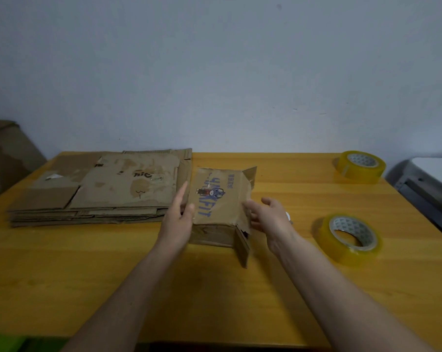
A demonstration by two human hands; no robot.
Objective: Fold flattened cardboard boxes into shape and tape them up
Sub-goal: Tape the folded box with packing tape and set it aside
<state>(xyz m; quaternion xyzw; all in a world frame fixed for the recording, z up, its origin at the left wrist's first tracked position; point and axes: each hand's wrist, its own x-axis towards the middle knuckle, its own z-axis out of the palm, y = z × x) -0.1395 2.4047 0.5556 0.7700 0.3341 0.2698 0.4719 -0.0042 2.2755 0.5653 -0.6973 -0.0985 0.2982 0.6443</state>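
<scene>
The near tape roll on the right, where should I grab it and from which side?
Take the near tape roll by its outer yellow wall, coming from above and from its left, where the right hand already is. It lies flat with the core hole facing up, so thumb outside and fingers in the hole should give a firm grip. The table around it is bare.

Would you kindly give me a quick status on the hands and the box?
Left hand flat against small box, fingers straight. Right hand at its right-side flap, grip unclear. Flaps unsealed. Two tape rolls nearby right, nothing blocking.
</scene>
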